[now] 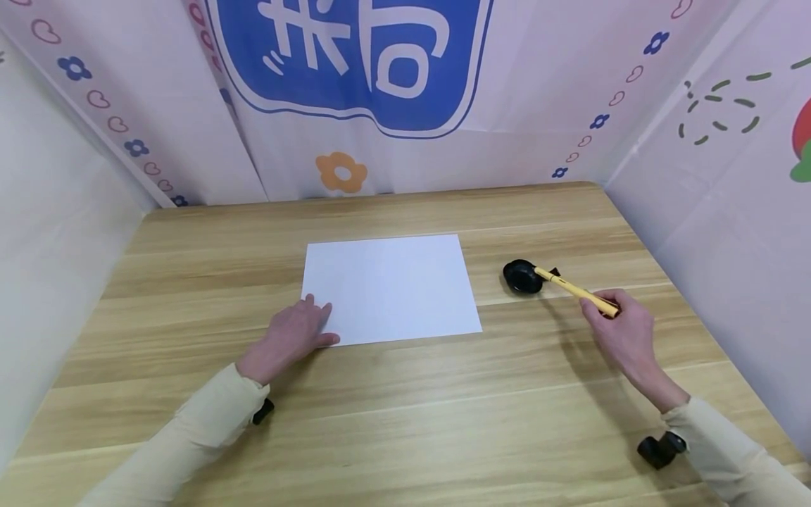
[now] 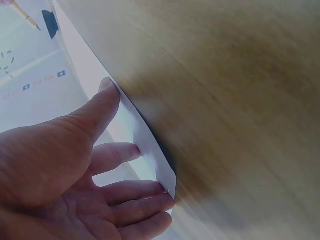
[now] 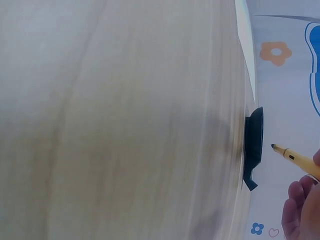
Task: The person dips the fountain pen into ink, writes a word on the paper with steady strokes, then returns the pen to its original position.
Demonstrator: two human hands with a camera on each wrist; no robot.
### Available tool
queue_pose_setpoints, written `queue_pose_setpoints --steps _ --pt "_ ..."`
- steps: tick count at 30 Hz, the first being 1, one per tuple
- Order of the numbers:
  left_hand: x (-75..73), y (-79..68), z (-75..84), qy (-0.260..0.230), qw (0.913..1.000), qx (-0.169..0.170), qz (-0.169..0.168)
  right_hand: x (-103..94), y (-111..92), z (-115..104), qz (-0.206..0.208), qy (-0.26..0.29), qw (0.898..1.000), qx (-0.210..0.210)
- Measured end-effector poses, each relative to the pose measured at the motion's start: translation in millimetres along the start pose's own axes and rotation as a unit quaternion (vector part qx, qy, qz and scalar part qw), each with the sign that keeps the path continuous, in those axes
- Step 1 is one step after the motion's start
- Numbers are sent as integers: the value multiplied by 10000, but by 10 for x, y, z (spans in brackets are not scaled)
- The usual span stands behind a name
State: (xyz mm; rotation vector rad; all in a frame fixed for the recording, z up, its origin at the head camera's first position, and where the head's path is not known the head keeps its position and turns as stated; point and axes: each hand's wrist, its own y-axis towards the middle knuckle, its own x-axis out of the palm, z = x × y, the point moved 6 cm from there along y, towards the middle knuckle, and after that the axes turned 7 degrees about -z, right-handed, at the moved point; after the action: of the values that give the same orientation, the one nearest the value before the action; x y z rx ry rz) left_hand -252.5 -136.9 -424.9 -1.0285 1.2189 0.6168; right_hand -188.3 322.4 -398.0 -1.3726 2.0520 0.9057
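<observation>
A white sheet of paper (image 1: pixel 393 289) lies on the wooden table. My left hand (image 1: pixel 295 329) rests on its near left corner with spread fingers; in the left wrist view the thumb (image 2: pixel 106 92) touches the paper's edge. My right hand (image 1: pixel 624 331) pinches a yellow pen (image 1: pixel 576 289) toward its rear end. The pen's dark tip (image 3: pixel 273 146) points at a small black dish (image 1: pixel 522 277) and overlaps its rim in the head view. From the right wrist view, the tip appears above the dish (image 3: pixel 254 137), apart from it.
The wooden table (image 1: pixel 393 422) meets a printed cloth backdrop (image 1: pixel 507 155) at its far edge. Cloth walls stand to the left (image 1: pixel 57 211) and right (image 1: pixel 728 211). A black wrist camera (image 1: pixel 660 451) hangs under the right sleeve.
</observation>
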Motion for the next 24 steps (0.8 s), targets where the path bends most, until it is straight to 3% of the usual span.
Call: queue_pose_setpoints --steps 17,24 --pt "4 -27 -2 -160 9995 55 270 74 119 -82 35 783 9966 270" --pt "5 -24 -8 -124 9997 -18 232 62 252 -184 235 1024 9944 80"
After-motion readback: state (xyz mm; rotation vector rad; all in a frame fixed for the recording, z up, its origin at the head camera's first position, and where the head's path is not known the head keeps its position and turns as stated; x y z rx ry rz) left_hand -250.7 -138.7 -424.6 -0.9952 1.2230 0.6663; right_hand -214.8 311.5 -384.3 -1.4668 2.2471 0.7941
